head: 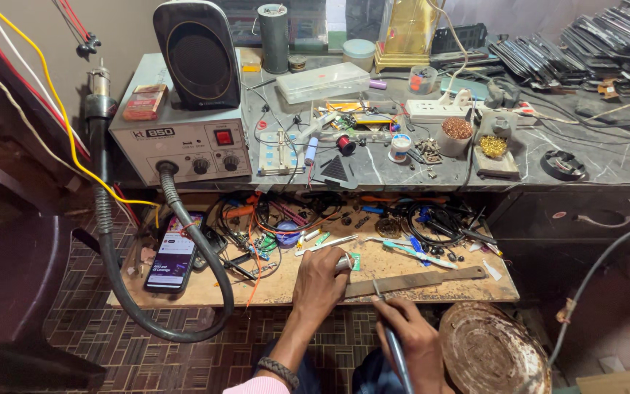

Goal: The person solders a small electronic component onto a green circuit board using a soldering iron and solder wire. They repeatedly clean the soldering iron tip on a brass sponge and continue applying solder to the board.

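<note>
Head view: two hands, one wooden shelf (205,288), one phone (172,255), one flat metal file (417,280). Left hand (320,281) clenched round small silvery cylindrical part (343,263), held over shelf front edge, just left of file. Right hand (413,341) wrapped round thin pen-like tool (395,346), tip (377,286) up at file, just beside left-hand part. One round rusty disc (491,352) just right of right hand. One grey hot-air station (184,142) on bench above.
</note>
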